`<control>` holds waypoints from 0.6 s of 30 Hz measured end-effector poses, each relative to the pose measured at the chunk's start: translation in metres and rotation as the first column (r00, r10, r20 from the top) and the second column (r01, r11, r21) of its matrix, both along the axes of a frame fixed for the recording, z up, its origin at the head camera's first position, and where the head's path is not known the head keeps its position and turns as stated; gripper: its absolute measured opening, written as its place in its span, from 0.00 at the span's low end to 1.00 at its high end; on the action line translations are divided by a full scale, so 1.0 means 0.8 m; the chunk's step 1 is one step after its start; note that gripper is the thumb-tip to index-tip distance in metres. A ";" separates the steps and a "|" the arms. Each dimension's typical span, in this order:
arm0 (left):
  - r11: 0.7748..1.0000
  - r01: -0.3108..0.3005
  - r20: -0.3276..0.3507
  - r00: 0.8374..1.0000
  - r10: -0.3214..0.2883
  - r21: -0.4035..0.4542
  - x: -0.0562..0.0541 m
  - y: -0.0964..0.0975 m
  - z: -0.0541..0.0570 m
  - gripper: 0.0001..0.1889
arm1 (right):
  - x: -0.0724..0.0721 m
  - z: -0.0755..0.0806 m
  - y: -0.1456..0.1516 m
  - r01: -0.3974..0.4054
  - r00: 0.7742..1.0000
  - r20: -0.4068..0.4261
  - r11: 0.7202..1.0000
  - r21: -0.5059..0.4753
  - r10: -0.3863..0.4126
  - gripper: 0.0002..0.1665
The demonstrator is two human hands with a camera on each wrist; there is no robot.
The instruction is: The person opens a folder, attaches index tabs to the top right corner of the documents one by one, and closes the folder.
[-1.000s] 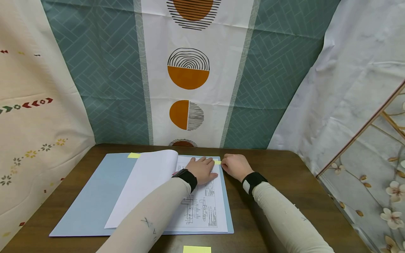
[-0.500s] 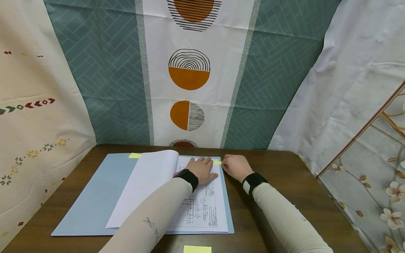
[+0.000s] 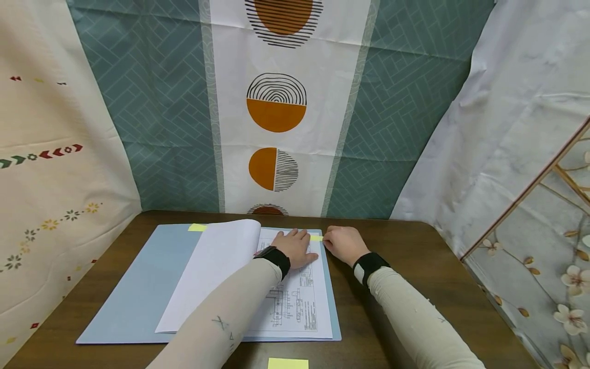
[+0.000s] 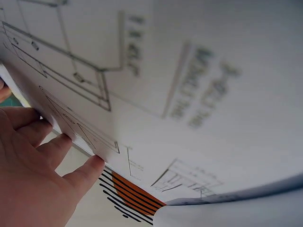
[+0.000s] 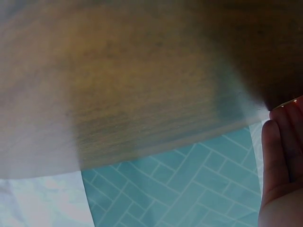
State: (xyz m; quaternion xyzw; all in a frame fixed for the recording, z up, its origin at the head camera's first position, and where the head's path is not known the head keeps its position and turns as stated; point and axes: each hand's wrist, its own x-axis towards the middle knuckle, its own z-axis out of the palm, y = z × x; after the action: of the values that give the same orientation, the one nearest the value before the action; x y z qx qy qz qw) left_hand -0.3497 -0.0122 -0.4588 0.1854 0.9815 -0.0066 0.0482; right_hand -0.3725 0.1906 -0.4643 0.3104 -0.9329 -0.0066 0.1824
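In the head view a light blue folder [image 3: 133,287] lies spread on the table. A turned-over white sheet [image 3: 216,271] curls at its fold, left of a page with technical line drawings [image 3: 304,312]. My left hand [image 3: 294,249] rests spread on the upper part of that page; the left wrist view shows its fingers [image 4: 85,175] reaching the page's far edge. At the page's upper right edge, my right hand [image 3: 344,243] pinches the outer end of a yellow sticky note [image 3: 316,238]. The fingers [image 5: 274,156] of that hand are bunched together in the right wrist view.
Another yellow sticky note [image 3: 197,227] sticks out at the folder's top left. A yellow sticky pad [image 3: 288,363] lies at the front of the wooden table [image 3: 410,266]. Patterned cloth [image 3: 272,174] hangs right behind the table's far edge.
Both hands keep their places on the page and the sticky note. Only the head view has drifted slightly, with the scene sitting a little lower and to the right.
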 end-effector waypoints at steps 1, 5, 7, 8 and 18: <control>1.000 -0.001 0.001 1.000 0.001 0.002 0.000 0.000 0.000 0.44 | 0.000 0.000 0.000 0.004 1.000 0.004 1.000 0.001 -0.004 0.02; 1.000 -0.003 -0.004 1.000 0.003 -0.002 0.003 -0.001 0.003 0.44 | 0.000 0.001 -0.001 0.004 1.000 0.015 1.000 0.000 -0.004 0.02; 1.000 0.001 -0.009 1.000 -0.001 -0.005 0.006 -0.002 0.006 0.43 | 0.000 0.001 -0.001 0.005 1.000 0.017 1.000 0.000 -0.005 0.02; 1.000 0.005 -0.013 1.000 -0.005 -0.005 0.009 -0.002 0.007 0.43 | 0.000 0.001 0.000 0.005 1.000 0.015 1.000 0.000 -0.005 0.02; 0.999 0.032 -0.107 0.994 -0.033 -0.011 0.019 -0.023 0.014 0.43 | 0.018 0.004 0.009 0.042 0.999 0.014 0.997 -0.059 -0.041 0.11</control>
State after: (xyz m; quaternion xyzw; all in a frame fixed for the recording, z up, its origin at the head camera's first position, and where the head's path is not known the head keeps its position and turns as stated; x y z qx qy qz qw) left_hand -0.3345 -0.0306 -0.4478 0.2004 0.9795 -0.0219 -0.0039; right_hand -0.3581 0.1977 -0.4614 0.2856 -0.9400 0.0191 0.1856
